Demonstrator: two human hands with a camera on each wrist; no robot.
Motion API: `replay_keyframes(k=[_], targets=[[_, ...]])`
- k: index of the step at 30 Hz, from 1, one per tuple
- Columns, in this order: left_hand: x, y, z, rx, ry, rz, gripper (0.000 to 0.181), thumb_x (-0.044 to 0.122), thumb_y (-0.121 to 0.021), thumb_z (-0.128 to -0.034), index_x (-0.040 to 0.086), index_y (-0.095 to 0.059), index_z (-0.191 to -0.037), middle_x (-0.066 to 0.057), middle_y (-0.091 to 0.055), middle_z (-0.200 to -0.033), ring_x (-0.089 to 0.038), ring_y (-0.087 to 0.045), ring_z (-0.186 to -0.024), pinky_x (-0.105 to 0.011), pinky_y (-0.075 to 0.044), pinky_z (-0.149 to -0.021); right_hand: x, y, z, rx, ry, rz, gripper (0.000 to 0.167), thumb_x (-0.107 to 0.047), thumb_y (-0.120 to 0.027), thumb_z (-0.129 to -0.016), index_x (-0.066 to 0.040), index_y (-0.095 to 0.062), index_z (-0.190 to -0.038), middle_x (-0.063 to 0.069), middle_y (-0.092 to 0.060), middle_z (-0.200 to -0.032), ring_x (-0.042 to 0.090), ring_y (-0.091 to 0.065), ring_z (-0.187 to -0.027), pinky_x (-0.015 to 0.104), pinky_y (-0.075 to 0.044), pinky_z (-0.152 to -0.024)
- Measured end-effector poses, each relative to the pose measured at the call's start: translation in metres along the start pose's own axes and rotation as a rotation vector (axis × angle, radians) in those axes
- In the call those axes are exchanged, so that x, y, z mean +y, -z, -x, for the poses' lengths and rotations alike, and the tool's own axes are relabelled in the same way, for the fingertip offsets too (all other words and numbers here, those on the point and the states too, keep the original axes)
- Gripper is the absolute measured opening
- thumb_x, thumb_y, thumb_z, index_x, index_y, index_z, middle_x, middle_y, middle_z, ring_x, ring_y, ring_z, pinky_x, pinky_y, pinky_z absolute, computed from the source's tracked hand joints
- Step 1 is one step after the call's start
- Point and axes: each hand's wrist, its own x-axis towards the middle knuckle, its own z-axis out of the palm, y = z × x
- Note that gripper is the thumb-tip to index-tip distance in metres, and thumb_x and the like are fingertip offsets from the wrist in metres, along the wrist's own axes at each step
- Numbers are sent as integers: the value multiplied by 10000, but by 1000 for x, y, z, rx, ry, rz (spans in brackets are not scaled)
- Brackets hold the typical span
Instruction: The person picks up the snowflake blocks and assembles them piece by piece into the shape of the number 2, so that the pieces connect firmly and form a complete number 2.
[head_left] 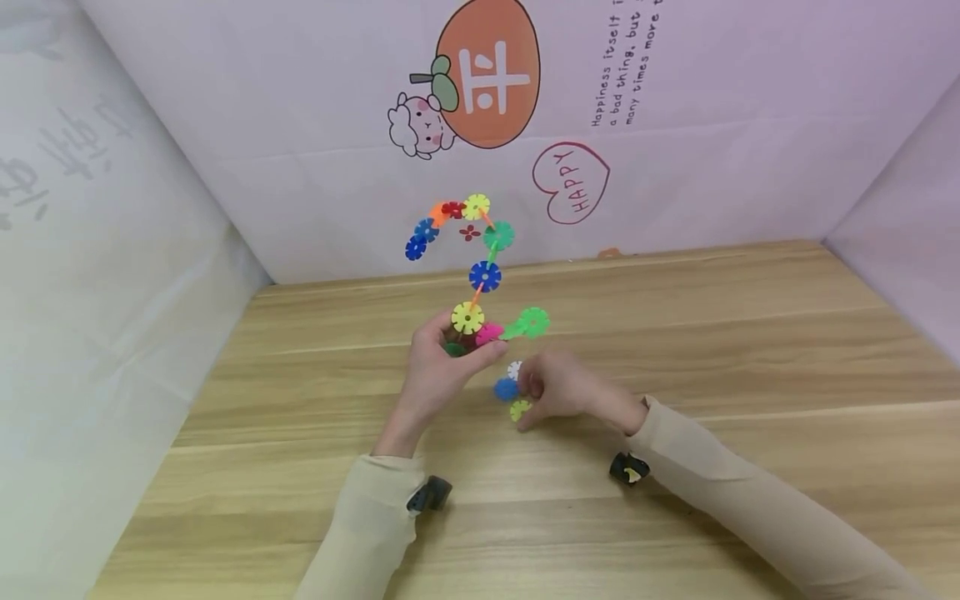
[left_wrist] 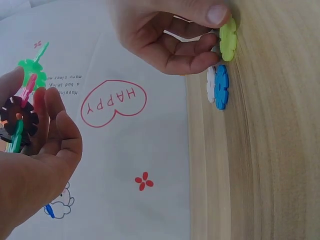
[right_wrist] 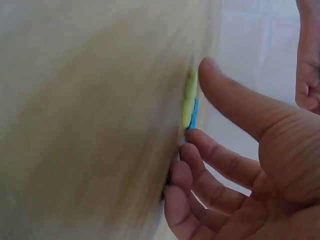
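Note:
My left hand (head_left: 442, 367) grips a chain of interlocking plastic snowflake discs (head_left: 485, 277) near its lower end. The chain rises from the hand and bends over to the left at its top, with yellow, blue, green, red and orange discs. A short branch with a pink disc (head_left: 490, 333) and green discs (head_left: 534, 322) extends right. My right hand (head_left: 564, 385) is low over the table, thumb and bent fingers around a loose yellow disc (left_wrist: 228, 40) that lies flat; no firm pinch shows. Beside it lie a blue disc (head_left: 506, 389) and a white disc (head_left: 514, 371).
The wooden table (head_left: 712, 333) meets a white printed cloth (head_left: 300, 192) at the back, with more cloth at both sides. A small dark wrist device (head_left: 430, 495) sits at the left cuff and another wrist device (head_left: 629, 468) at the right cuff.

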Motion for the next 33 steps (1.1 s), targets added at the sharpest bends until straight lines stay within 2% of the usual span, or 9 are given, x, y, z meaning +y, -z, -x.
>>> replay_keyframes(k=[6, 12, 15, 18, 21, 24, 28, 30, 33], targets=[[0, -3, -2, 18, 5, -11, 258, 223, -759, -836, 107, -673, -1050, -68, -630, -903, -206, -529, -784, -277, -434, -647, 0, -1, 5, 19, 17, 59, 277, -164, -869, -682, -85, -614, -755, 12, -553, -693, 122, -462, -644, 247, -411, -578], [1, -5, -3, 27, 6, -19, 273, 223, -759, -836, 93, -675, -1061, -60, -636, -908, -209, -526, -792, -280, -431, -650, -2, -1, 10, 22, -10, 6, 255, -36, -796, -733, -83, -562, -823, -9, -484, -653, 117, -426, -604, 244, -368, -552], [2, -4, -3, 36, 14, -31, 286, 239, -758, -837, 90, -669, -1065, -56, -630, -914, -213, -522, -809, -293, -431, -663, 1, 3, 13, 53, 45, -29, 188, 40, -709, -785, -72, -575, -854, 11, -563, -712, 129, -519, -650, 254, -444, -590], [2, -4, -2, 42, 13, -36, 279, 237, -751, -845, 87, -669, -1066, -60, -627, -918, -220, -517, -814, -303, -430, -667, 3, 15, 16, 103, 92, -84, 137, 71, -639, -825, -40, -591, -888, 68, -640, -845, 183, -610, -769, 307, -529, -675], [1, -3, -2, 48, 8, -37, 258, 238, -749, -848, 87, -670, -1042, -62, -622, -915, -223, -513, -813, -307, -434, -669, 2, 33, 20, 164, 83, -173, 101, 64, -614, -854, 11, -601, -939, 126, -656, -869, 233, -646, -766, 362, -564, -678], [0, -1, -3, 54, 6, -46, 246, 251, -755, -843, 92, -673, -1012, -58, -618, -905, -222, -512, -812, -306, -440, -678, 1, 52, 26, 263, 54, -237, 102, 45, -611, -880, 48, -621, -982, 152, -660, -875, 240, -659, -732, 339, -570, -653], [-2, 0, -3, 56, 21, -53, 240, 245, -761, -838, 74, -665, -976, -62, -605, -879, -223, -506, -803, -306, -436, -682, -1, 68, 34, 417, 73, -284, 120, 42, -627, -883, 68, -644, -1000, 166, -673, -877, 202, -675, -716, 269, -564, -638], [-3, 0, -2, 48, 46, -56, 248, 252, -763, -836, 68, -657, -965, -55, -603, -876, -217, -510, -804, -305, -440, -690, -3, 72, 36, 456, 97, -290, 113, 47, -636, -877, 61, -647, -989, 157, -678, -866, 165, -679, -716, 259, -565, -643], [-2, 0, -2, 29, 80, -52, 259, 263, -762, -836, 67, -650, -962, -55, -605, -883, -215, -510, -811, -309, -439, -705, -7, 72, 38, 463, 136, -295, 93, 59, -650, -864, 43, -643, -956, 137, -682, -853, 150, -682, -725, 263, -568, -656]])
